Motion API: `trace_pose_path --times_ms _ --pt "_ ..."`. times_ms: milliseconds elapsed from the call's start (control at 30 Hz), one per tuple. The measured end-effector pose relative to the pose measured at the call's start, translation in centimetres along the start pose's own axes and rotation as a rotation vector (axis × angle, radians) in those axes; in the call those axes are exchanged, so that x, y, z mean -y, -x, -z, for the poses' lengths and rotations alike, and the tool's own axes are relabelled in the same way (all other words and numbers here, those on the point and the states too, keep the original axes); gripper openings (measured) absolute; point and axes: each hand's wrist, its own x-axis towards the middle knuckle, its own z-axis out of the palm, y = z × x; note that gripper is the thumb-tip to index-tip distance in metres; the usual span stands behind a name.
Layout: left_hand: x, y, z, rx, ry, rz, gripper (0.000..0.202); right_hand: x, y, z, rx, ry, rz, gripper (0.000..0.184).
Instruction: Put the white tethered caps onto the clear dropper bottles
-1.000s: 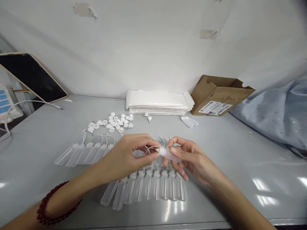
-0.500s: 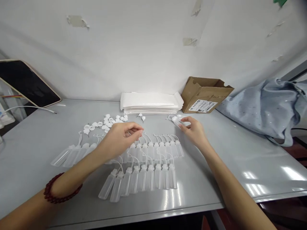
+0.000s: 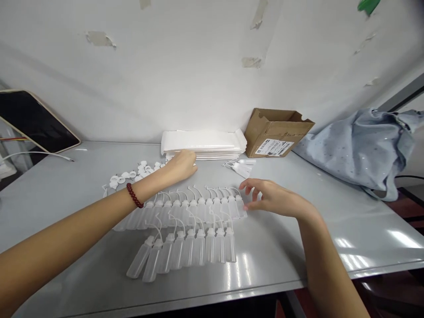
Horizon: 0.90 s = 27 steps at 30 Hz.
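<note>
My left hand reaches far forward to the front edge of a stack of white packets, just right of a scatter of small white caps. Its fingers curl down in a pinch and their tips are hidden. My right hand hovers with fingers spread and empty at the right end of the back row of clear squeeze bottles. A second row of bottles lies nearer to me. A couple of loose clear bottles lie beyond my right hand.
A brown cardboard box lies on its side at the back against the wall. A blue-grey cloth is heaped at the right. A dark tablet leans at the far left with a white cable beside it. The grey table ends near me.
My left hand moved from above the bottle rows forward to the packet stack. My right hand drew back from the loose bottles to the right end of the back row, fingers spread.
</note>
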Motion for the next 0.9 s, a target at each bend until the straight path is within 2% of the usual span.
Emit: trace_pose_path --times_ms 100,167,267,333,533,633,767,833,900 --pt "-0.2 0.0 -0.2 0.006 -0.007 -0.014 0.030 0.2 0.3 -0.1 0.108 0.035 -0.016 0.062" --pt "-0.4 0.1 -0.1 -0.003 -0.002 -0.020 0.030 0.5 0.4 -0.2 0.166 0.069 -0.024 0.067" --pt "-1.0 0.7 0.1 -0.029 0.016 -0.031 0.027 1.0 0.4 -0.4 0.184 0.114 -0.032 0.062" --pt "-1.3 1.6 0.4 -0.054 0.033 -0.038 0.018 1.1 0.4 -0.7 0.176 0.138 -0.030 0.058" --pt "-1.9 5.9 1.5 -0.129 0.169 -0.032 0.014 1.0 0.1 -1.2 0.141 0.231 -0.020 0.044" --pt "-1.7 8.1 2.0 -0.122 0.306 0.009 0.017 0.8 0.1 -1.0 0.088 0.203 0.004 0.043" --pt "-1.4 10.1 2.5 -0.054 0.665 0.040 0.020 1.0 0.5 -0.8 -0.098 0.095 0.057 0.051" --pt "-1.4 10.8 2.5 -0.027 0.789 0.013 0.020 1.4 0.6 -1.2 -0.186 0.019 0.152 0.052" --pt "-1.4 11.2 2.4 0.009 0.896 -0.026 0.019 2.1 0.7 -1.8 -0.206 -0.080 0.282 0.053"
